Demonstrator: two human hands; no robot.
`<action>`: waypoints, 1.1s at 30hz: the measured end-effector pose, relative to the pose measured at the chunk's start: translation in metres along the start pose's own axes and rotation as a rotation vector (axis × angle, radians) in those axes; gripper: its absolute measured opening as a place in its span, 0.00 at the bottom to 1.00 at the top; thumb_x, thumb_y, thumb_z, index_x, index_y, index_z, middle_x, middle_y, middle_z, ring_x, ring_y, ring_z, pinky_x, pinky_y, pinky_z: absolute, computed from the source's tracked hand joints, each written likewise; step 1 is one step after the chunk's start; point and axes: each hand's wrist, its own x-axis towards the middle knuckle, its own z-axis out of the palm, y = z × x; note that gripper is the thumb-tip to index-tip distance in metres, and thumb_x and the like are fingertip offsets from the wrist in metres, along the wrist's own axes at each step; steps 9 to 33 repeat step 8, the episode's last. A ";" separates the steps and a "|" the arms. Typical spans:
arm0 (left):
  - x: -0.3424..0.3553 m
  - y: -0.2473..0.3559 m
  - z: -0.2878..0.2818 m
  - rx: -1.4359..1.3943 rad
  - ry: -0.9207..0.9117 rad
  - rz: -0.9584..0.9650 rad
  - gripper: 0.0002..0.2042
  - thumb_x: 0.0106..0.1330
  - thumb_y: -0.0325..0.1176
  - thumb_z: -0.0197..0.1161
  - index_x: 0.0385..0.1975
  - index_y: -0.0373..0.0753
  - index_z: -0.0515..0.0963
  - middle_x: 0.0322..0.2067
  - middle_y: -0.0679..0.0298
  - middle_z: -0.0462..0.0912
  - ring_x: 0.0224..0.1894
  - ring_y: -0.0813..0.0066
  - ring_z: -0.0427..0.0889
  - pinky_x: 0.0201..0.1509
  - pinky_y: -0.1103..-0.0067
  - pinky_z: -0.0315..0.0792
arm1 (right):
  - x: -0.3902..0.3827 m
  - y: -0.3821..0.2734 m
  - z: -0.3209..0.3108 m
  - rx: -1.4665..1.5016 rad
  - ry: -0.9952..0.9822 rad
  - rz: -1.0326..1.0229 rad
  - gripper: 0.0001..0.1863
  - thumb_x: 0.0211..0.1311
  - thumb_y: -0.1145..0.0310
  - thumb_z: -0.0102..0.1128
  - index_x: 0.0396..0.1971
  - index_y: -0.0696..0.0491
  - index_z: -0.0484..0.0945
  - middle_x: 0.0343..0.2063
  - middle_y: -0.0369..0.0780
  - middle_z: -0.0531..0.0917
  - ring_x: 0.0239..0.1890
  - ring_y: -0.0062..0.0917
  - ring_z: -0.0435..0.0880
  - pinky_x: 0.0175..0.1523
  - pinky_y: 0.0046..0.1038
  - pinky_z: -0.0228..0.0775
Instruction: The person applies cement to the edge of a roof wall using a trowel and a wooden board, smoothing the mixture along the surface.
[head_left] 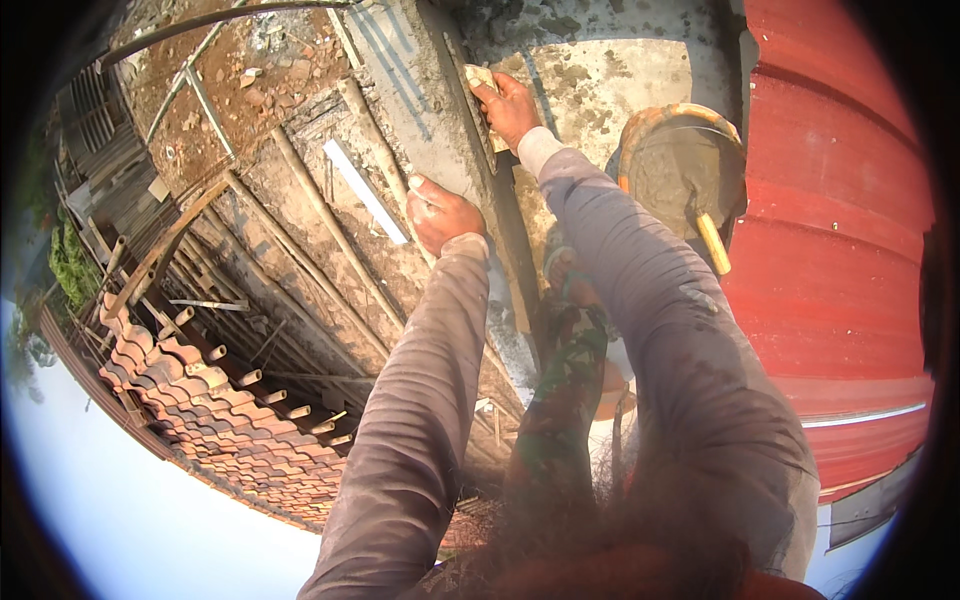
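My right hand [512,108] is closed on a pale wooden grip. It appears to belong to a plastering float, a thin board [488,143] held along the side of the grey plastered wall [420,110]. My left hand [440,215] is closed beside the wall's left edge, near a bamboo pole [372,128]; its fingers curl under, so what they hold, if anything, is hidden. To the right of my right forearm stands an orange-rimmed bucket [630,130] of wet grey mortar [682,170]. A trowel with a yellow wooden handle [712,243] rests in it.
Red metal roofing [830,240] spreads along the right. On the left, below the wall, are bamboo poles [320,215], a white strip [365,190], rubble [275,85] and a clay-tile roof [210,410]. A mortar-spotted slab [610,85] lies beyond my right hand.
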 end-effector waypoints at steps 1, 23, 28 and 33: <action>0.001 -0.001 -0.003 -0.004 -0.010 0.004 0.30 0.78 0.54 0.39 0.46 0.30 0.79 0.45 0.39 0.81 0.48 0.37 0.77 0.53 0.56 0.69 | 0.004 -0.023 0.006 0.039 0.008 -0.008 0.24 0.64 0.58 0.64 0.52 0.61 0.79 0.48 0.47 0.85 0.50 0.31 0.82 0.57 0.30 0.70; -0.002 0.013 -0.009 0.025 -0.038 -0.035 0.32 0.77 0.56 0.36 0.44 0.31 0.79 0.44 0.40 0.81 0.47 0.37 0.77 0.51 0.54 0.69 | -0.028 -0.041 -0.002 0.000 -0.118 -0.262 0.23 0.68 0.56 0.62 0.56 0.54 0.77 0.45 0.36 0.84 0.40 0.18 0.79 0.45 0.25 0.72; -0.002 0.013 -0.009 0.025 -0.038 -0.035 0.32 0.77 0.56 0.36 0.44 0.31 0.79 0.44 0.40 0.81 0.47 0.37 0.77 0.51 0.54 0.69 | -0.028 -0.041 -0.002 0.000 -0.118 -0.262 0.23 0.68 0.56 0.62 0.56 0.54 0.77 0.45 0.36 0.84 0.40 0.18 0.79 0.45 0.25 0.72; -0.002 0.013 -0.009 0.025 -0.038 -0.035 0.32 0.77 0.56 0.36 0.44 0.31 0.79 0.44 0.40 0.81 0.47 0.37 0.77 0.51 0.54 0.69 | -0.028 -0.041 -0.002 0.000 -0.118 -0.262 0.23 0.68 0.56 0.62 0.56 0.54 0.77 0.45 0.36 0.84 0.40 0.18 0.79 0.45 0.25 0.72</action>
